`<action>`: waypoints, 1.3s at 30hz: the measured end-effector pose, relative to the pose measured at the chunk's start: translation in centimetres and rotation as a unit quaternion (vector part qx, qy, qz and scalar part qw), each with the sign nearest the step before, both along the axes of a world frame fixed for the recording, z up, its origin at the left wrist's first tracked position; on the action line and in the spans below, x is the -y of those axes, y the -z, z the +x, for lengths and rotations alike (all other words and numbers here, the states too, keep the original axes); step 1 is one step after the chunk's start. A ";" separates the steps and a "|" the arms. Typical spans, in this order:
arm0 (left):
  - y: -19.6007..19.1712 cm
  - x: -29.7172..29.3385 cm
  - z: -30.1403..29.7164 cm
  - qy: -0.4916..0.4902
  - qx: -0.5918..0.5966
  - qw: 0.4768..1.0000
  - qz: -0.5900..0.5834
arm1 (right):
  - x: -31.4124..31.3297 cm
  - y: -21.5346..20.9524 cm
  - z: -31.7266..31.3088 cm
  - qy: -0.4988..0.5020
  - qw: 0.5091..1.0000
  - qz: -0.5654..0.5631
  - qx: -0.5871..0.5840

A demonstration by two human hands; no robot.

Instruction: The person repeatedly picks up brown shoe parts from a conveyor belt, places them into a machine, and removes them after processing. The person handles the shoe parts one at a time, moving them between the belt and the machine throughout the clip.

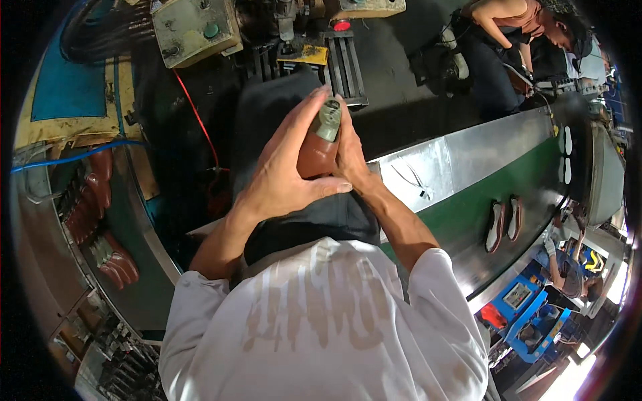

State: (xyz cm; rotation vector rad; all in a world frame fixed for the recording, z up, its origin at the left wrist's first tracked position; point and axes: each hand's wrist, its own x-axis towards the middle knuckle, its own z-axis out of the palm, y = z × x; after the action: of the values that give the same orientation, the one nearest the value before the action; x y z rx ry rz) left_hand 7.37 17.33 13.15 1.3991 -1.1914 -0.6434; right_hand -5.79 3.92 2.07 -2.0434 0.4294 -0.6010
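A brown leather shoe upper on a grey-green last (319, 144) is held up in front of my chest, heel end pointing up. My left hand (284, 167) wraps its left side, fingers spread over the leather and thumb across the front. My right hand (349, 155) presses against its right side, mostly hidden behind the shoe. Both hands grip it above my dark apron (314, 224).
A green conveyor belt (528, 180) with a steel edge runs on my right and carries a pair of shoes (505, 224). Several brown shoes (100, 220) lie on the curved belt at my left. Machine boxes (194, 30) stand ahead. Another person (515, 40) works at the far right.
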 end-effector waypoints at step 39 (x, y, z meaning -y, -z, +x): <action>8.2 8.1 7.6 -0.172 -0.373 0.902 0.131 | 0.3 -4.3 -1.6 0.013 0.994 0.000 -0.112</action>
State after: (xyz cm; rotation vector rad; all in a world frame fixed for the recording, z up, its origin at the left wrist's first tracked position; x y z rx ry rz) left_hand 14.97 9.22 4.99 1.3429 -0.2465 -0.9880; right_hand -7.40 3.59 6.36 -2.1158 0.5890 -0.3878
